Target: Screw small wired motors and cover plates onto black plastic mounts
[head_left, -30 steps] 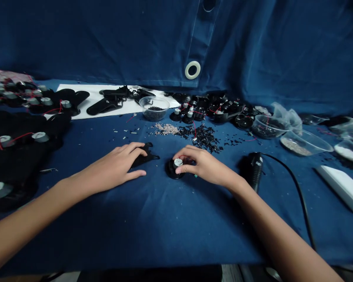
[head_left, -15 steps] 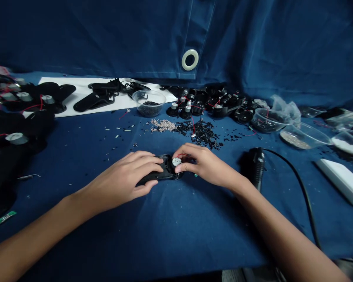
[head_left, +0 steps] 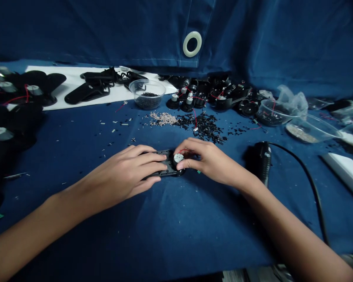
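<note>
Mid-frame, the left hand [head_left: 128, 169] rests spread fingers on a black casing [head_left: 170, 167] while the right hand [head_left: 213, 158] pinches a round motor [head_left: 179, 158] at its right end, apparently fitting it, which next needs careful alignment.

I work in dim, cool light, its source out of view. Behind, the blue cloth [head_left: 106, 31] sinks into dark folds. Soft shadow lies under my right forearm [head_left: 288, 231]. The white box [head_left: 344, 176] stands out brightly; beneath my left fingers [head_left: 153, 158] the black case [head_left: 171, 166] looks murky. Far-left parts [head_left: 20, 117] blur and stretch edgeward.
</note>
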Demonstrator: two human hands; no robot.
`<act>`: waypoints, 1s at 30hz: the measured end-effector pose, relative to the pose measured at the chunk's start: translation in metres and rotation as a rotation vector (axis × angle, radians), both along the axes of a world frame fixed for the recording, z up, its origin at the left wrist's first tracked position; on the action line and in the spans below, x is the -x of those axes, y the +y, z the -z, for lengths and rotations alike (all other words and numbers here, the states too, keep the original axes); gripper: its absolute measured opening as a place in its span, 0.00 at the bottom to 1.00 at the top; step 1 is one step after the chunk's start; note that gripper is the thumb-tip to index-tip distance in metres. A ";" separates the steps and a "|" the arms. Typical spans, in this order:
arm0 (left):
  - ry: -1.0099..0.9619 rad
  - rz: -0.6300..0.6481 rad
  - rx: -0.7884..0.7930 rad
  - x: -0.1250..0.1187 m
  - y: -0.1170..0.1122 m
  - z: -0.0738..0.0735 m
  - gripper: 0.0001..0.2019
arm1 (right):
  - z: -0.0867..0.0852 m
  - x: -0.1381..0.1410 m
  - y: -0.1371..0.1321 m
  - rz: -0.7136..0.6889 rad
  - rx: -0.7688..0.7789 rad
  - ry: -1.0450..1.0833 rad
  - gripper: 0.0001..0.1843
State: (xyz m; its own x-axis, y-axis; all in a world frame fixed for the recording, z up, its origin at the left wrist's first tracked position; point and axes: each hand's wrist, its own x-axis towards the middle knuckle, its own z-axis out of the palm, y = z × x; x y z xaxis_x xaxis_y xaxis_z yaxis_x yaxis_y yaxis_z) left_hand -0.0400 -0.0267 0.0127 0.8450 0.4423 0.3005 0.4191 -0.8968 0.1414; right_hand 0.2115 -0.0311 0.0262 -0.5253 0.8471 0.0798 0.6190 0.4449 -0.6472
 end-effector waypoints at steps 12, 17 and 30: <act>0.033 0.000 -0.014 -0.001 -0.003 0.000 0.14 | -0.004 0.003 -0.001 -0.089 -0.049 -0.103 0.34; 0.040 -0.048 0.056 -0.014 0.001 -0.015 0.13 | -0.007 0.009 0.004 -0.113 -0.074 -0.145 0.31; 0.190 -0.029 0.208 -0.045 0.016 -0.045 0.10 | -0.029 -0.087 -0.049 0.776 -0.343 -0.354 0.31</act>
